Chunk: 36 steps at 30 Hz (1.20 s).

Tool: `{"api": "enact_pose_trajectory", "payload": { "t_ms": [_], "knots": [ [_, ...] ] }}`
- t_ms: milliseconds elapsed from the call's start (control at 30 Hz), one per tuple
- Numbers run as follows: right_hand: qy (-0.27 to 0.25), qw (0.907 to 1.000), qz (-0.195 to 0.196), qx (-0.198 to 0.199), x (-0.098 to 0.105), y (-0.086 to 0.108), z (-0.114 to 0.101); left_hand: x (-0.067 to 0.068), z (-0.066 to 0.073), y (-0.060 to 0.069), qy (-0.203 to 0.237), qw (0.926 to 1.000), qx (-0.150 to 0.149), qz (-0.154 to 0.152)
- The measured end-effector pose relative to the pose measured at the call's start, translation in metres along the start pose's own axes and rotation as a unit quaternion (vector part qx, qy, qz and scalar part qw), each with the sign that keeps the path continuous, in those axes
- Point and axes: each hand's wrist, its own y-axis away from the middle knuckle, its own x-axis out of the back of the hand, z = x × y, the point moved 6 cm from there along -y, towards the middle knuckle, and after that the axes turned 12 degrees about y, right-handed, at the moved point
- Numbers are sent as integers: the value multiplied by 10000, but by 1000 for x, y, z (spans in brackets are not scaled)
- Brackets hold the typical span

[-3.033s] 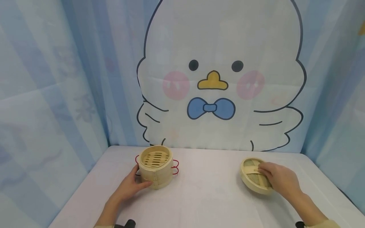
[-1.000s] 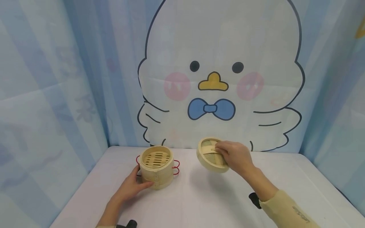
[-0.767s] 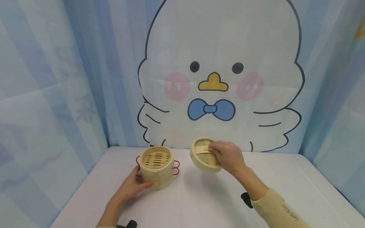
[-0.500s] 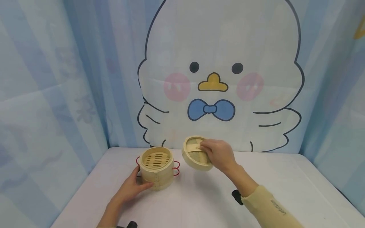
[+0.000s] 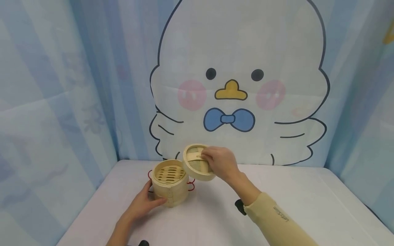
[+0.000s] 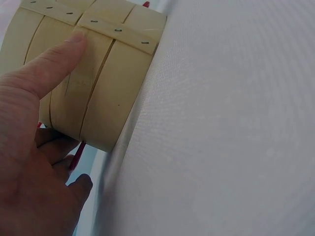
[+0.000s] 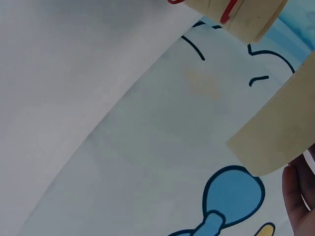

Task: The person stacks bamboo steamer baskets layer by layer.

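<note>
A two-tier bamboo steamer [image 5: 170, 194] with a slatted top tray and red loops on its sides stands on the table, left of the middle. My left hand [image 5: 142, 204] holds it from the left. In the left wrist view the thumb [image 6: 59, 61] presses the steamer's wall [image 6: 110, 83], while the other fingers reach round its far side. My right hand [image 5: 222, 164] pinches the cross strip on top of the round bamboo lid [image 5: 192, 165]. The lid is tilted in the air at the steamer's upper right, overlapping its rim in the head view. The right wrist view shows only the lid's side wall [image 7: 283, 125] and some fingertips.
A white cloth covers the table [image 5: 295, 205]. Behind it hangs a pale blue curtain [image 5: 264, 143] printed with a large white bird, and more curtains [image 5: 55, 119] close off both sides. Black wrist straps [image 5: 240, 206] show at the arms.
My right hand has lifted the lid from the right side of the table and carried it left, up beside the steamer's top. The left hand and the steamer have stayed in place.
</note>
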Motion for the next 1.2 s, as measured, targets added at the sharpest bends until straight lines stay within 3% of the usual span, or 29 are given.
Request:
{"api": "enact_pose_trajectory", "payload": {
  "t_ms": [267,667,1200],
  "knots": [
    [-33,9999,-125,22,-10,-12,-12,0,0,-2,1,9999,-124,-6],
    [-12,9989,-460,103,-22,-31,-40,0,0,0,-19,10000,-51,25],
    [300,9948,-958,161,-47,-46,-71,2,2,1,5,9999,-106,-25]
  ]
}}
